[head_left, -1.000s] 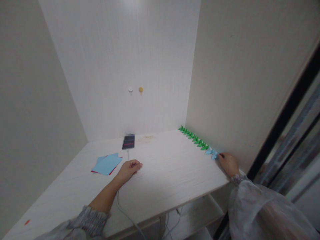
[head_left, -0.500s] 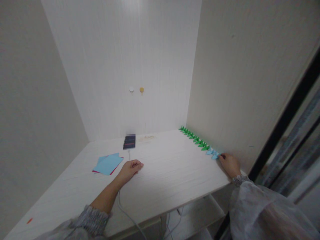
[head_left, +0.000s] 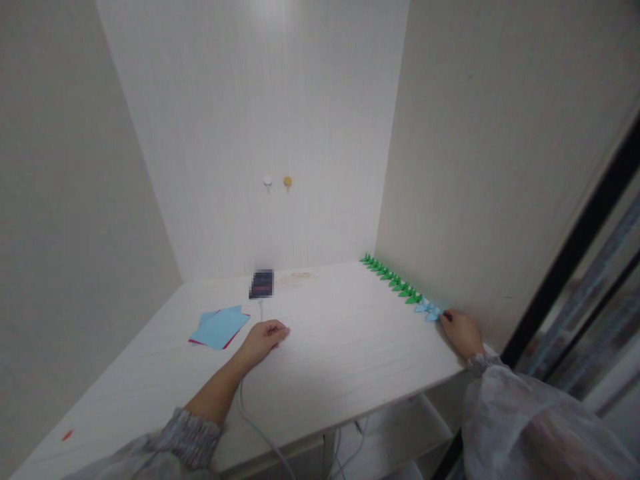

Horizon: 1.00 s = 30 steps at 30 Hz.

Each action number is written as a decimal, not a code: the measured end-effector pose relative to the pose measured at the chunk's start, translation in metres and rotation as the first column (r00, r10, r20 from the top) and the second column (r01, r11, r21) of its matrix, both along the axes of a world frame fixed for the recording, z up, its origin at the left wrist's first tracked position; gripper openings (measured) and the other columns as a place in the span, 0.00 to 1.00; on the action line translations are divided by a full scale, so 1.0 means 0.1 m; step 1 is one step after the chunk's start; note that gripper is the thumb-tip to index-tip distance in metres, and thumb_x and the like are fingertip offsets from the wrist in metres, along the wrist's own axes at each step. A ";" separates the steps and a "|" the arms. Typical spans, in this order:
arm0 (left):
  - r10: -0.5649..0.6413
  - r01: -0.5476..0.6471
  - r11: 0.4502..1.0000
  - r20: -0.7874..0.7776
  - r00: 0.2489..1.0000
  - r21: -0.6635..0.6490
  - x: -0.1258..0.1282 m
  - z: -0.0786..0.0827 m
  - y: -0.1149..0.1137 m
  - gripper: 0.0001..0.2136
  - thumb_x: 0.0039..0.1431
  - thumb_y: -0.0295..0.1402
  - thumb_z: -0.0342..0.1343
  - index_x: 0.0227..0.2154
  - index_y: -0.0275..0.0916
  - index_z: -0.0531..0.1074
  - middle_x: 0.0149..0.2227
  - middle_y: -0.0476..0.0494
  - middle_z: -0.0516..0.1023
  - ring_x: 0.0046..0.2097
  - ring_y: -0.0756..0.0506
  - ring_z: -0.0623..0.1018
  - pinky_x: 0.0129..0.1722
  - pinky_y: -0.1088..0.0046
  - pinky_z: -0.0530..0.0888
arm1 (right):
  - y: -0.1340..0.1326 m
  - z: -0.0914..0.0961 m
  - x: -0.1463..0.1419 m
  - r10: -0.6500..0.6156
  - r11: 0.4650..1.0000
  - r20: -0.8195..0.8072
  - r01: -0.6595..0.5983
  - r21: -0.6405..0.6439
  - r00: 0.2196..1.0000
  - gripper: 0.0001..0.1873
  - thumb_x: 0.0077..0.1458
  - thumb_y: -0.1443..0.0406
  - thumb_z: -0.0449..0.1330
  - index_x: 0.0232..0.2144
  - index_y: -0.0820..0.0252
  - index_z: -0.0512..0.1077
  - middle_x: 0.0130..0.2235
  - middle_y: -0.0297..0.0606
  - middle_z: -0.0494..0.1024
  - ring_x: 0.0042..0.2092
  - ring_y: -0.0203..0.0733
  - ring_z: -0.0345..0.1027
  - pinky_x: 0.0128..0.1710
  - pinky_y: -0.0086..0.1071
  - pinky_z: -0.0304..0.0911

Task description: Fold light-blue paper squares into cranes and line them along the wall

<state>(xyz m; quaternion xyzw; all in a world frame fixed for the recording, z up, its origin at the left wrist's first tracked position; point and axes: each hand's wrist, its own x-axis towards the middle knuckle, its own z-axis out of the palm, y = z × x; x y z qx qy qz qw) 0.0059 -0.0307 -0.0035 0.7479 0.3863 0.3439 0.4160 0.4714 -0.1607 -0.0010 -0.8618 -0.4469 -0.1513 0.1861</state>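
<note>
Along the right wall runs a row of small green folded-paper pieces (head_left: 393,280) with pointed tips. At its near end sit light-blue folded-paper pieces (head_left: 427,309) of similar shape. My right hand (head_left: 463,333) is closed at the nearest light-blue piece, its fingertips pinched on the edge and partly hidden from view. My left hand (head_left: 263,341) rests on the white tabletop (head_left: 340,353), fingers curled together with nothing visible in them. Just left of that hand lies a small stack of light-blue paper sheets (head_left: 220,327), with red edges showing beneath.
A phone (head_left: 262,284) lies near the back wall with a white cable (head_left: 250,417) running past my left wrist and over the front edge. Two small hooks (head_left: 277,182) are on the back wall. A red scrap (head_left: 67,435) lies at the front left. Open shelving (head_left: 395,433) shows below.
The whole scene has shifted slightly rightward in view. Both hands keep nearly the same places and poses on the table.
</note>
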 end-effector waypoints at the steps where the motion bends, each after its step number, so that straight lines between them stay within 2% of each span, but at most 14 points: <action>1: 0.003 -0.003 1.000 -0.004 1.000 0.003 0.00 0.00 0.00 0.15 0.43 0.43 0.50 0.21 0.34 0.66 0.16 0.52 0.62 0.19 0.54 0.61 0.20 0.79 0.58 | 0.00 0.00 0.00 0.003 1.000 0.001 -0.003 0.003 1.000 0.17 0.48 0.61 0.47 0.33 0.64 0.71 0.32 0.46 0.75 0.33 0.44 0.67 0.29 0.30 0.54; 9: -0.008 0.008 1.000 -0.006 1.000 -0.003 -0.03 0.00 0.02 0.15 0.43 0.44 0.50 0.21 0.34 0.66 0.17 0.52 0.63 0.20 0.54 0.61 0.20 0.79 0.59 | -0.03 0.02 -0.03 0.020 0.998 -0.024 -0.018 0.065 1.000 0.19 0.49 0.60 0.45 0.33 0.66 0.71 0.32 0.46 0.74 0.33 0.44 0.67 0.29 0.30 0.54; 14: -0.002 0.002 1.000 0.013 1.000 -0.013 -0.02 0.00 0.00 0.15 0.42 0.44 0.50 0.21 0.34 0.66 0.17 0.53 0.63 0.20 0.54 0.62 0.21 0.79 0.59 | -0.10 0.10 -0.18 -0.111 0.967 0.078 0.089 0.240 0.991 0.19 0.50 0.61 0.43 0.31 0.66 0.70 0.31 0.46 0.73 0.34 0.44 0.64 0.30 0.31 0.53; 17: 0.000 0.001 1.000 0.023 1.000 -0.030 -0.03 0.02 -0.02 0.15 0.42 0.44 0.50 0.22 0.34 0.66 0.17 0.53 0.63 0.19 0.54 0.61 0.20 0.79 0.59 | -0.04 0.21 -0.39 -0.055 0.946 0.190 -0.010 0.323 0.980 0.18 0.51 0.62 0.43 0.30 0.67 0.69 0.31 0.45 0.72 0.35 0.44 0.62 0.34 0.32 0.52; 20: 0.007 -0.007 1.000 0.004 1.000 -0.021 -0.03 0.06 -0.06 0.15 0.42 0.44 0.50 0.21 0.34 0.66 0.17 0.52 0.63 0.19 0.54 0.62 0.20 0.79 0.59 | 0.14 0.35 -0.74 0.087 0.913 0.239 -0.174 0.370 0.967 0.16 0.51 0.63 0.44 0.29 0.65 0.68 0.30 0.44 0.71 0.34 0.42 0.61 0.36 0.31 0.51; 22: 0.033 -0.033 0.999 -0.003 0.999 -0.015 -0.03 0.08 -0.08 0.15 0.42 0.44 0.50 0.21 0.34 0.66 0.16 0.52 0.63 0.19 0.54 0.62 0.20 0.79 0.58 | 0.32 0.44 -1.04 0.228 0.875 0.270 -0.318 0.365 0.935 0.14 0.51 0.64 0.44 0.28 0.64 0.68 0.29 0.42 0.70 0.33 0.41 0.60 0.35 0.31 0.51; 24: 0.046 -0.046 0.999 -0.023 0.999 -0.001 -0.04 0.09 -0.08 0.15 0.43 0.44 0.49 0.21 0.34 0.66 0.16 0.52 0.64 0.19 0.53 0.63 0.20 0.78 0.59 | 0.50 0.50 -1.39 0.365 0.817 0.311 -0.462 0.344 0.878 0.13 0.51 0.65 0.45 0.25 0.64 0.67 0.27 0.41 0.70 0.33 0.41 0.59 0.36 0.31 0.50; 26: 0.115 -0.109 0.991 -0.071 0.991 0.071 -0.08 0.09 -0.06 0.14 0.45 0.43 0.48 0.22 0.34 0.67 0.17 0.50 0.66 0.21 0.52 0.65 0.22 0.77 0.61 | 0.68 0.50 -1.77 0.479 0.752 0.320 -0.570 0.331 0.818 0.12 0.51 0.66 0.45 0.24 0.63 0.66 0.26 0.40 0.69 0.32 0.40 0.58 0.35 0.31 0.50; 28: 0.287 -0.254 0.940 -0.127 0.949 0.229 -0.16 0.07 0.01 0.12 0.47 0.39 0.47 0.24 0.35 0.68 0.23 0.46 0.69 0.26 0.50 0.68 0.28 0.75 0.64 | 0.85 0.46 -2.18 0.578 0.685 0.304 -0.653 0.323 0.757 0.10 0.50 0.67 0.46 0.24 0.63 0.66 0.26 0.39 0.68 0.32 0.40 0.58 0.34 0.31 0.49; 30: 0.483 -0.383 0.823 -0.161 0.861 0.420 -0.29 0.05 0.09 0.09 0.47 0.33 0.47 0.29 0.34 0.68 0.32 0.42 0.70 0.35 0.48 0.69 0.37 0.73 0.63 | 1.00 0.38 -2.58 0.669 0.617 0.281 -0.726 0.304 0.688 0.09 0.50 0.68 0.47 0.24 0.63 0.65 0.25 0.39 0.68 0.32 0.39 0.57 0.34 0.32 0.49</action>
